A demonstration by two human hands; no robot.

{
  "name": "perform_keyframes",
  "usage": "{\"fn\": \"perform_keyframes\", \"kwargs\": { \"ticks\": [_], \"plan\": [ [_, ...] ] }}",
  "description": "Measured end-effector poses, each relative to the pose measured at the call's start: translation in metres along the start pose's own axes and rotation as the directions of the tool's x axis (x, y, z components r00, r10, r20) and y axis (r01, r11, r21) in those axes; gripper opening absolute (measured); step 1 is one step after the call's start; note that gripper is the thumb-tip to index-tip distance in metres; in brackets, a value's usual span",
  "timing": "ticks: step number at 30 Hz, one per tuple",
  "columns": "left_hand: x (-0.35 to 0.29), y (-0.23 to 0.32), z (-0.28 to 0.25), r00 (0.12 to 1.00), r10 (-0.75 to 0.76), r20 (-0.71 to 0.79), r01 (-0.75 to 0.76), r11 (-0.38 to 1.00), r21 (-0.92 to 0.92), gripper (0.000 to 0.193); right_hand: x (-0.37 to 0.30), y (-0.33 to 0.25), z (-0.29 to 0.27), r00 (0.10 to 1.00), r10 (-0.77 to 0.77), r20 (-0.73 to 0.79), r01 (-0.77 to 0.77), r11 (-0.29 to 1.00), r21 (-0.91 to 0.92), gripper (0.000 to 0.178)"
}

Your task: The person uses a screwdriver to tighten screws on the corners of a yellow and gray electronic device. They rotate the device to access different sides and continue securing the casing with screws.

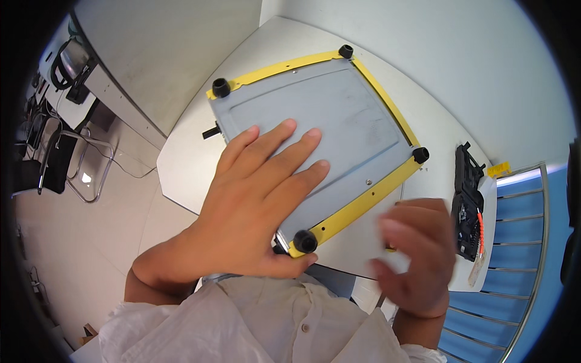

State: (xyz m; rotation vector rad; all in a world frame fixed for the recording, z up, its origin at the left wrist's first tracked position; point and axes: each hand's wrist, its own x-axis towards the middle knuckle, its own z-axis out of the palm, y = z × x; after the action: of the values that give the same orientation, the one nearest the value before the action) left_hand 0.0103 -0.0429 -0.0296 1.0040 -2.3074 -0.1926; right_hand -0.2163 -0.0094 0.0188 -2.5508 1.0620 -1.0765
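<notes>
A flat grey metal panel [345, 121] with yellow metal edge strips [369, 196] lies on the table, its black round foot [305, 241] and the other corner feet pointing up. My left hand [254, 193] rests on it with fingers spread; the thumb reaches over the near edge beside that foot. To the right, apart from the panel, my right hand [417, 254] is raised with bent fingers. Motion smears it, and a small yellow spot shows by its fingers. Whether it holds anything I cannot make out. A short black part [212, 130] sticks out from the panel's left side.
At the table's right edge lies an open black tool case [467, 206] with an orange-red slender tool [482, 233]. Beyond it is a metal railing [541, 242]. The white table [181, 163] meets a wall at the back. A chair [91, 163] and a kettle [74, 59] stand at far left.
</notes>
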Motion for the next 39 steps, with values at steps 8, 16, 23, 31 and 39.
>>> {"fn": "perform_keyframes", "kwargs": {
  "ticks": [8,16,23,31,39],
  "plan": [
    [0.007,0.005,-0.004,0.994,-0.031,0.100,0.028,0.999,0.026,0.080,-0.128,0.126,-0.042,0.932,0.330,0.151,-0.161,0.749,-0.642,0.051],
    [0.005,0.008,-0.002,0.996,-0.049,0.080,0.043,0.996,0.073,0.078,-0.161,0.128,-0.034,0.840,0.169,0.515,0.164,0.826,-0.539,0.054],
    [0.004,0.009,-0.002,0.997,-0.040,0.064,0.036,0.997,0.066,0.077,-0.155,0.129,-0.033,0.863,0.072,0.500,0.231,0.824,-0.517,0.032],
    [0.002,0.008,-0.003,0.997,-0.054,0.049,0.053,0.998,0.036,0.076,-0.115,0.095,-0.096,0.981,-0.153,-0.119,0.103,0.932,-0.348,0.024],
    [0.003,0.003,-0.003,0.999,-0.018,-0.026,0.016,0.997,-0.074,0.068,-0.028,0.043,-0.136,0.885,-0.058,-0.462,0.242,0.905,0.349,0.048]
  ]
}}
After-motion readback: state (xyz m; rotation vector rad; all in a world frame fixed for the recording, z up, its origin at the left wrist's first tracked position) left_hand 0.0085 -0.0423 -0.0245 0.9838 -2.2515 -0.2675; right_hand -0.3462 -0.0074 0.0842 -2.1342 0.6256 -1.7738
